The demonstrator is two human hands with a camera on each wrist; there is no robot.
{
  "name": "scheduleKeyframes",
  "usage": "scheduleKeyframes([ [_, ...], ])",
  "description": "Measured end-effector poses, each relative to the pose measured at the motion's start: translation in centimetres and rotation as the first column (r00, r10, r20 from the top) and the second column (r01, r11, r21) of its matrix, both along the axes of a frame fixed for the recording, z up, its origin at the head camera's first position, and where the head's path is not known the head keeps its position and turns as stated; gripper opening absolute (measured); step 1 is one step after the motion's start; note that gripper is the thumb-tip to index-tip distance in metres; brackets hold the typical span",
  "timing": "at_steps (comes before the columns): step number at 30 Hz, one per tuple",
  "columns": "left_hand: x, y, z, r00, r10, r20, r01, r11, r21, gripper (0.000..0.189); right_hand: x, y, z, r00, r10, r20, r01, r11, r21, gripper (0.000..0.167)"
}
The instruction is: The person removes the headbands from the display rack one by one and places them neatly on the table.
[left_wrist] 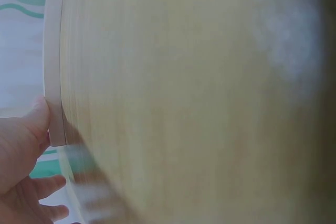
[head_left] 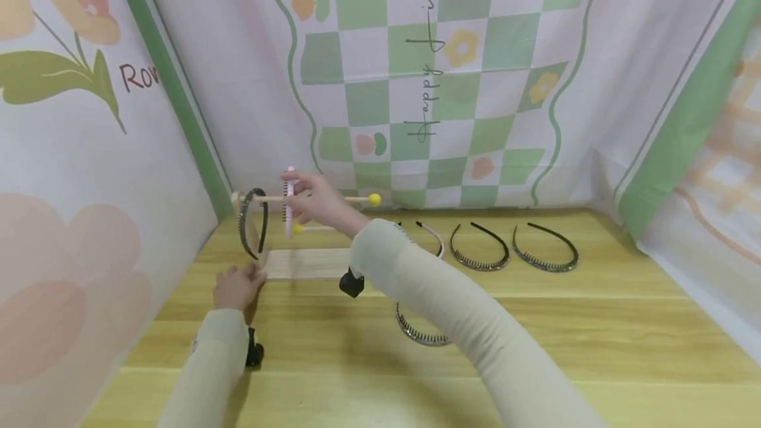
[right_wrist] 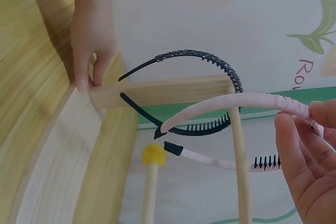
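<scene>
My right hand (head_left: 324,203) pinches a pink toothed headband (right_wrist: 226,102) near the middle of its arch. In the right wrist view the upper rod (right_wrist: 239,161) of a wooden stand runs between that headband's two arms. Nearer the upright (right_wrist: 173,91), a black glittery headband (head_left: 244,218) hangs on the same rod. My left hand (head_left: 234,288) grips the end of the stand's flat base (head_left: 306,264), its thumb on the edge in the left wrist view. Yellow balls tip the upper rod (head_left: 374,199) and a lower rod (right_wrist: 154,156).
On the wooden table (head_left: 624,322), right of the stand, lie two dark toothed headbands (head_left: 480,265) (head_left: 547,267) and a pink-and-black one (head_left: 436,235). Another dark headband (head_left: 422,337) lies nearer, partly hidden by my right sleeve. Printed curtains (head_left: 410,84) hang behind and at the sides.
</scene>
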State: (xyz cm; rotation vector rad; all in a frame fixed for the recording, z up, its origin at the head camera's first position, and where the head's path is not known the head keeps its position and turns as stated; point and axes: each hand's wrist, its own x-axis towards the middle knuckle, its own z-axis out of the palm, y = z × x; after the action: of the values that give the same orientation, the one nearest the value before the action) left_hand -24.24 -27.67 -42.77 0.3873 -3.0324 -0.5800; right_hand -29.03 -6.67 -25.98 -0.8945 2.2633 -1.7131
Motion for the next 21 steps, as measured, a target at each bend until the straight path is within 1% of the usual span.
scheduleKeyframes([
  [5,0.1,0.0,-0.1,1.0,-0.005,-0.011,0.005,1.0,0.001,0.056,0.0,0.8,0.3,1.0,-0.01,0.0,0.01,1.0,-0.01,0.048],
  [8,0.0,0.0,-0.2,1.0,-0.011,-0.021,0.011,1.0,0.001,0.056,-0.1,1.2,0.4,1.0,-0.025,-0.014,0.025,1.0,-0.008,0.048],
  [11,0.0,0.0,-0.1,1.0,-0.008,-0.025,0.008,1.0,0.004,0.056,-0.1,1.7,0.7,0.999,-0.045,-0.027,0.045,0.999,-0.001,0.047],
  [14,0.1,0.2,0.1,1.0,-0.004,-0.023,0.004,1.0,0.005,0.055,-0.3,2.3,0.9,0.998,-0.048,-0.032,0.048,0.999,0.003,0.046],
  [18,0.3,0.2,0.3,1.0,-0.003,-0.022,0.003,1.0,0.006,0.055,-0.4,3.2,1.1,0.999,-0.037,-0.011,0.037,0.999,-0.007,0.046],
  [21,0.1,0.1,0.1,1.0,-0.003,-0.025,0.003,1.0,0.012,0.055,-0.4,3.9,1.4,0.999,-0.043,0.018,0.044,0.999,-0.013,0.046],
])
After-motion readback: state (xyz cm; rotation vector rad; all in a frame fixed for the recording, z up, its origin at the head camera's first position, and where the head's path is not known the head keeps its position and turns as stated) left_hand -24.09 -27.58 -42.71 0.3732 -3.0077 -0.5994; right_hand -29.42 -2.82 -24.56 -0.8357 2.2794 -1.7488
